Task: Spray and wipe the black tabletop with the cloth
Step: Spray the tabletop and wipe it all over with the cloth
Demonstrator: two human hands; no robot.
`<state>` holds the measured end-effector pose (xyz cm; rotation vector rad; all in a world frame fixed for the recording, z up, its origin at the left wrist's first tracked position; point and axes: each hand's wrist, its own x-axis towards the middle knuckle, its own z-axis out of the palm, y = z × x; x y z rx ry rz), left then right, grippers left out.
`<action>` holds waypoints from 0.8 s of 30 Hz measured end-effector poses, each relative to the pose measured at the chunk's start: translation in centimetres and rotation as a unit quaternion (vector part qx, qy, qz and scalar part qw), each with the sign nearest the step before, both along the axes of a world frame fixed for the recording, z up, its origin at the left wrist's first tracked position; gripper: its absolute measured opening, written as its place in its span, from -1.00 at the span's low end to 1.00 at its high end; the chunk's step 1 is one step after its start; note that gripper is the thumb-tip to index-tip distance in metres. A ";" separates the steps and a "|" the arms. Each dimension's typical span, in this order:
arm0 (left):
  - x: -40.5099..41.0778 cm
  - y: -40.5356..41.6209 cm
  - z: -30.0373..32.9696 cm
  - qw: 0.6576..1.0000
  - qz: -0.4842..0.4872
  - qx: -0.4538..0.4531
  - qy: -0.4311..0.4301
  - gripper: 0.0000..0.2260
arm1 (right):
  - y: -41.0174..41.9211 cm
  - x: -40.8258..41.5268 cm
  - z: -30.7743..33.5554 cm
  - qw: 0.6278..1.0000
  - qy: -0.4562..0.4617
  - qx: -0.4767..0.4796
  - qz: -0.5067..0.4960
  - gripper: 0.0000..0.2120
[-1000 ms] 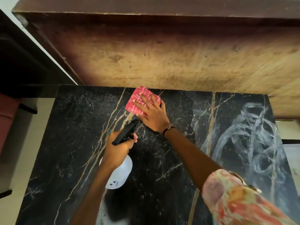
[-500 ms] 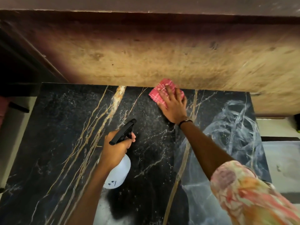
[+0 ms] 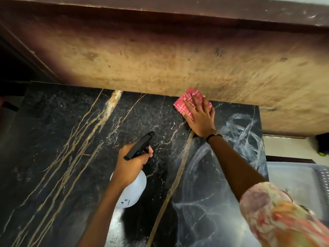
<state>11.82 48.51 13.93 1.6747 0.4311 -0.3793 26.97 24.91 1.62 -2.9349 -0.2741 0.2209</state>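
The black marble tabletop (image 3: 53, 139) with gold veins fills the lower view. A folded pink checked cloth (image 3: 186, 102) lies flat at the table's far edge, against the wall. My right hand (image 3: 200, 118) presses down on it with fingers spread. My left hand (image 3: 131, 163) grips a white spray bottle (image 3: 132, 191) by its neck, above the table's middle; its black nozzle (image 3: 140, 145) points up and to the right. White smeared streaks (image 3: 240, 138) cover the right part of the top.
A worn brown wall panel (image 3: 160, 65) rises directly behind the table. At the right, beyond the table's edge, stands a grey perforated surface (image 3: 302, 184). The floor (image 3: 10, 102) shows past the table's left edge.
My right hand has slid the cloth to the right along the far edge of the table. My left hand has kept the bottle in about the same place.
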 end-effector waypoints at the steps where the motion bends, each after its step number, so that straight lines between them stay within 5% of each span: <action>1: -0.2 -0.3 0.0 1.000 0.001 -0.006 0.004 -0.74 | 1.1 0.4 0.0 1.000 0.006 -0.003 0.003 -0.47; 9: -1.0 -2.2 -0.1 1.000 0.007 0.002 0.008 -0.73 | -1.9 -6.4 0.2 0.977 -0.041 -0.032 0.209 -0.46; 13: -1.9 -2.5 -0.1 1.000 -0.006 0.008 -0.003 -0.74 | -7.3 -4.2 0.8 0.993 -0.020 -0.068 0.096 -0.39; 18: -3.2 -3.1 -0.1 0.999 -0.018 0.036 0.000 -0.71 | -2.8 -1.4 1.0 0.999 0.032 -0.030 -0.001 -0.40; 24: -4.4 -4.3 -0.3 0.999 -0.017 0.037 0.001 -0.79 | -2.2 -10.1 0.5 0.975 -0.015 -0.037 0.220 -0.47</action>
